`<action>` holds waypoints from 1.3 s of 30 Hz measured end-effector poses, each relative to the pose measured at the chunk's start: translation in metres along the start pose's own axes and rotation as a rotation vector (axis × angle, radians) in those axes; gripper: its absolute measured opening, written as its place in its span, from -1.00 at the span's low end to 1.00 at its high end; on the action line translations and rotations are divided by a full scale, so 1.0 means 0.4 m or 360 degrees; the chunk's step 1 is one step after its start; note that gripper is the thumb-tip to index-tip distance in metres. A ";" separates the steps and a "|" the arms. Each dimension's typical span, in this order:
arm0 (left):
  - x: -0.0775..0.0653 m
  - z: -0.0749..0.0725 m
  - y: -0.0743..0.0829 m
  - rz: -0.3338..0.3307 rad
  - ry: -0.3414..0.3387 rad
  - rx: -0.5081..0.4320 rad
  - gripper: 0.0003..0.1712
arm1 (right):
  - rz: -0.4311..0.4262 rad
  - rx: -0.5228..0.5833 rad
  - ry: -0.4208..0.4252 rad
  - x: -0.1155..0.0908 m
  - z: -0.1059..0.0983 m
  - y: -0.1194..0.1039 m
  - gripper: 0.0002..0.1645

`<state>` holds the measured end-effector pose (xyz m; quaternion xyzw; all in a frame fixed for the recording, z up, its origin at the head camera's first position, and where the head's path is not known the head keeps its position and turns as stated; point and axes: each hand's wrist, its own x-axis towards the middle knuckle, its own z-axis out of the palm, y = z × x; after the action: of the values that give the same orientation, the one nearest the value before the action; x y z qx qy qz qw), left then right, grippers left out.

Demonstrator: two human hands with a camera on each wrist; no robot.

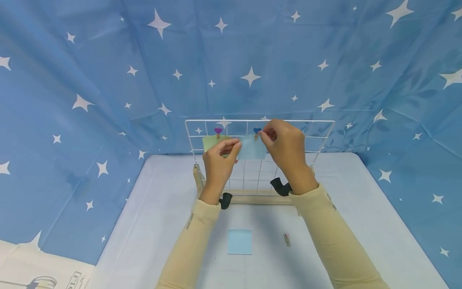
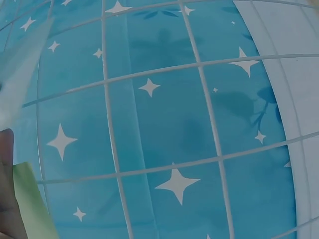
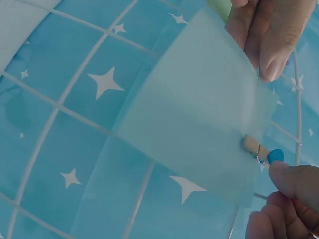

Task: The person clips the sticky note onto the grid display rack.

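A light blue paper note [image 1: 252, 147] hangs against a white wire grid [image 1: 260, 120]. A small wooden clothespin with a blue heart [image 3: 259, 149] sits on the note's upper edge. My right hand [image 1: 288, 146] pinches the clothespin's heart end between thumb and finger. My left hand [image 1: 219, 160] pinches the note's left edge, thumb and fingertips together there. Just to the left, a green paper note [image 1: 211, 141] hangs under a clothespin with a purple heart [image 1: 218, 131], partly covered by my left hand. The left wrist view shows mostly grid wires, with the green note [image 2: 32, 201] at its lower left.
The grid stands in a wooden base [image 1: 260, 199] on a white table [image 1: 162, 224]. In front of it lie another blue note [image 1: 240, 242] and a loose clothespin [image 1: 286, 240]. Black wrist mounts [image 1: 225, 200] hang close to the base. A blue star-patterned cloth [image 1: 231, 60] rises behind.
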<state>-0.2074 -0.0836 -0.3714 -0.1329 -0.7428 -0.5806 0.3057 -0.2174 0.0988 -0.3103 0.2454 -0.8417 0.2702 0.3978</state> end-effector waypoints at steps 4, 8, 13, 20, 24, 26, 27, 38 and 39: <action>-0.013 -0.008 -0.002 -0.0025 0.0017 -0.0020 -0.83 | 0.0024 0.0117 0.0040 -0.012 -0.002 0.014 -0.84; -0.024 -0.017 0.000 -0.0034 0.0041 -0.0041 -0.82 | 0.0057 0.0284 0.0048 -0.026 -0.010 0.026 -0.86; -0.038 -0.026 0.001 -0.0051 -0.0026 -0.0013 -0.79 | 0.0190 0.0508 -0.0011 -0.048 -0.016 0.039 -0.91; -0.059 -0.044 -0.002 -0.0105 -0.0156 -0.0092 -0.69 | 0.0368 0.0730 -0.0110 -0.080 -0.022 0.049 -0.79; -0.068 -0.056 -0.002 -0.0135 -0.0194 -0.0106 -0.66 | 0.0460 0.0866 -0.0165 -0.097 -0.029 0.056 -0.76; -0.073 -0.062 0.001 -0.0154 -0.0214 -0.0102 -0.64 | 0.0499 0.0929 -0.0200 -0.106 -0.034 0.058 -0.75; -0.075 -0.065 0.003 -0.0164 -0.0225 -0.0102 -0.63 | 0.0517 0.0955 -0.0218 -0.110 -0.038 0.060 -0.74; -0.105 -0.087 -0.005 -0.0213 -0.0316 -0.0147 -0.62 | 0.0610 0.1087 -0.0312 -0.156 -0.055 0.075 -0.71; -0.108 -0.088 -0.007 -0.0220 -0.0326 -0.0152 -0.62 | 0.0613 0.1088 -0.0316 -0.161 -0.056 0.077 -0.71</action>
<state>-0.1647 -0.1108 -0.3948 -0.1544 -0.7490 -0.6184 0.1808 -0.1884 0.1485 -0.3579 0.2262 -0.7684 0.5790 0.1521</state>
